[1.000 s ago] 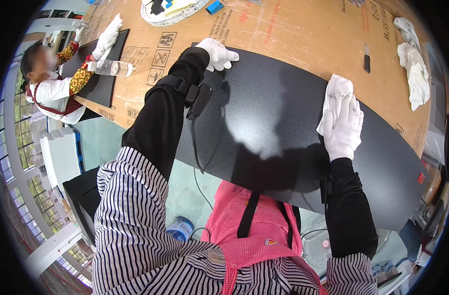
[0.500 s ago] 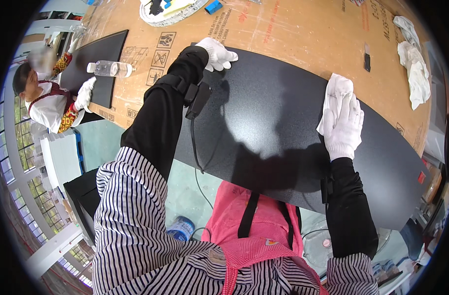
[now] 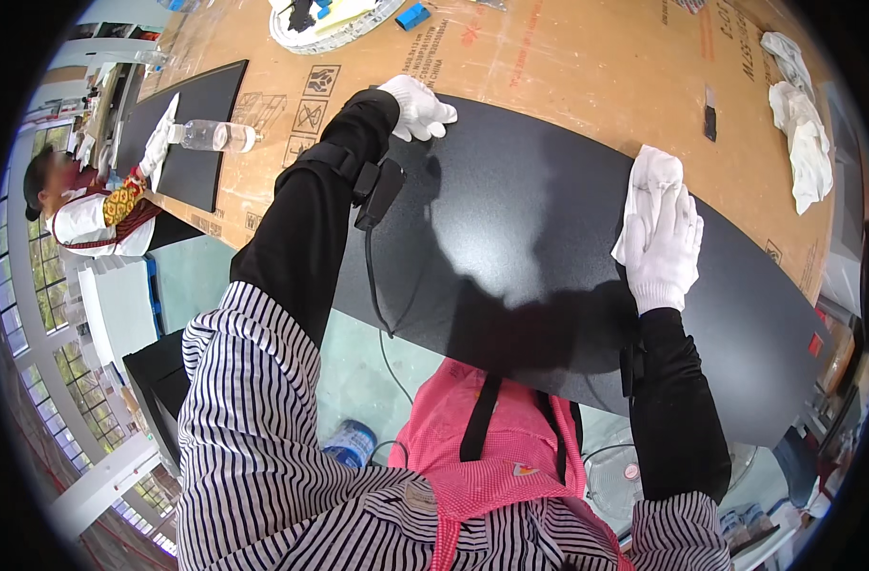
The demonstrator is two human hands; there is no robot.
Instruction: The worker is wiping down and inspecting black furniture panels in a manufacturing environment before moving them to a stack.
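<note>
A large matte black panel (image 3: 511, 219) lies before me over the table's near edge, with shadows and a bright glare on it. My left hand (image 3: 417, 108), in a white glove, grips the panel's far left corner, its fingers bent together over the surface. On the right part of the panel, a folded white cloth (image 3: 651, 171) is held under my white-gloved right hand (image 3: 665, 249), pressed down at the far edge. The fingers lie along the cloth, which sticks out beyond them; the thumb is hard to make out.
Cardboard (image 3: 549, 57) covers the table. At the left, a co-worker (image 3: 101, 205) leans over another black panel (image 3: 201, 162) beside a lying clear bottle (image 3: 211, 135). A round tray (image 3: 335, 36) stands far off; crumpled white cloths (image 3: 801, 143) lie right. A cable (image 3: 373, 285) hangs from my left wrist.
My hands have hardly moved. The co-worker has leaned in, and their gloved hand has gone farther over the other panel.
</note>
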